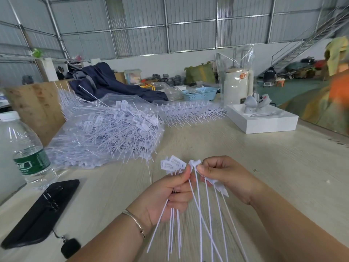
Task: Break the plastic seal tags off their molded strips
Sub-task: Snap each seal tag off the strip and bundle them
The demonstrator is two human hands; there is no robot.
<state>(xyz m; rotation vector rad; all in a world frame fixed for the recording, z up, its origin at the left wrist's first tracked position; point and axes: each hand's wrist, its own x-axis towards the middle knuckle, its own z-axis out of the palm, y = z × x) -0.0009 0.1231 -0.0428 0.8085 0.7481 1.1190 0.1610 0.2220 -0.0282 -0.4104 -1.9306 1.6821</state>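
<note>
My left hand point(170, 193) grips a bunch of loose white seal tags point(172, 164), their flat heads fanned above my fist and their thin tails hanging below it. My right hand point(226, 176) holds a molded strip point(220, 187) with several tags still joined, tails pointing down toward me. Thumb and forefinger of both hands meet at one tag head point(194, 163) between them. A large heap of white tags point(113, 133) lies on clear plastic at the table's left. Rows of unbroken strips point(188, 110) lie behind it.
A water bottle point(24, 148) and a black phone point(41, 212) with a charm sit at the left. A white box point(264, 121) with grey controllers stands at the right, a blue basket point(200, 93) and dark cloth point(113, 82) farther back. A cardboard box point(37, 106) stands left.
</note>
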